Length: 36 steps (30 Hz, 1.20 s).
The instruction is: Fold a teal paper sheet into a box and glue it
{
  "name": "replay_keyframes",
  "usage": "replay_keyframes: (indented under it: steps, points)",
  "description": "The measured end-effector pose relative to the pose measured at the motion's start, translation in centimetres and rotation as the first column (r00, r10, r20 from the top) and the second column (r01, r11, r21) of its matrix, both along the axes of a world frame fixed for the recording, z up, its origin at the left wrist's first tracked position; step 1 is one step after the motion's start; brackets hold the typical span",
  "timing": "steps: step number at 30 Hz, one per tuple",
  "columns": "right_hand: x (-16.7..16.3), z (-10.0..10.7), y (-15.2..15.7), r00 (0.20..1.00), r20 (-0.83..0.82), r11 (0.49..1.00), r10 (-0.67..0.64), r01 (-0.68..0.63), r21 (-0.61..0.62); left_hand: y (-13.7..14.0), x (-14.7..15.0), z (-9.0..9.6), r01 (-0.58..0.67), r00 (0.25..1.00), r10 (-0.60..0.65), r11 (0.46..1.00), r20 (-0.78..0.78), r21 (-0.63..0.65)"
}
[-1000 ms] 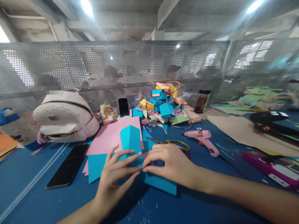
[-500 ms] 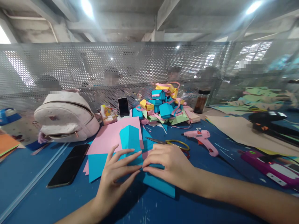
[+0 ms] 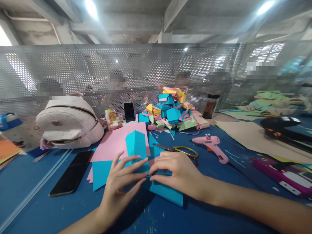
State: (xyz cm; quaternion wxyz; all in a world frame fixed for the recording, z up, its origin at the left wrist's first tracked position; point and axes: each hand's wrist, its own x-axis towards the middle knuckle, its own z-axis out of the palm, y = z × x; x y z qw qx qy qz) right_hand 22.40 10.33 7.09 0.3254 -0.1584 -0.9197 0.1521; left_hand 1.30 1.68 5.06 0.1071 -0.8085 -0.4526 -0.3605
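A folded piece of blue paper (image 3: 167, 192) lies between my hands, low over the table. My left hand (image 3: 124, 180) pinches its crease between thumb and index fingertip, the other fingers fanned out over the paper. Close beside it, my right hand (image 3: 176, 170) is closed on the same crease, fingers curled; its fingertips hide part of the fold. Beyond them a creased blue flap (image 3: 136, 143) stands up. Under it lie a pink paper sheet (image 3: 109, 141) and a blue sheet (image 3: 101, 174). Scissors (image 3: 179, 149) with yellow and red handles rest just past my right hand.
Blue, yellow and pink paper boxes (image 3: 168, 109) are piled at the back. A pink glue gun (image 3: 214, 146) lies to the right, near a purple power strip (image 3: 280, 178) and a black stapler (image 3: 282, 125). Leftward are a phone (image 3: 71, 174) and a white backpack (image 3: 70, 122).
My hands keep almost the same pose on the blue paper. The right-hand fingers have shifted very slightly; nothing else has clearly moved.
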Motion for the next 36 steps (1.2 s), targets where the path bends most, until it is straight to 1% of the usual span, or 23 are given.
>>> replay_keyframes:
  steps: [8,13,20,24,32,36]
  points:
    - [-0.01,-0.29,-0.10,1.000,-0.031,1.000,0.001,-0.001,0.006,0.00,-0.09,-0.14,-0.013,1.000,0.013,1.000,0.005,0.011]
    - [-0.14,-0.53,0.01,0.999,-0.052,0.999,-0.002,0.005,0.048,0.08,-0.13,-0.20,-0.009,1.000,0.009,1.000,0.006,-0.008]
    - [-0.28,-0.50,0.04,0.997,-0.079,0.998,-0.012,0.017,0.065,0.34,-0.23,-0.15,-0.016,0.997,0.016,1.000,0.080,-0.008]
    - [-0.24,-0.54,0.11,0.998,-0.057,0.996,-0.009,0.014,0.091,0.35,0.00,0.09,0.000,0.994,0.003,1.000,0.111,-0.024]
    - [-0.26,-0.77,0.29,0.998,-0.057,0.995,0.028,-0.022,0.094,0.26,-0.28,0.21,0.029,0.997,-0.027,0.999,0.070,-0.023]
    - [-0.27,-0.80,0.36,0.997,-0.063,0.994,0.045,-0.038,0.099,0.37,-0.46,0.04,0.016,0.996,-0.014,1.000,0.094,-0.023]
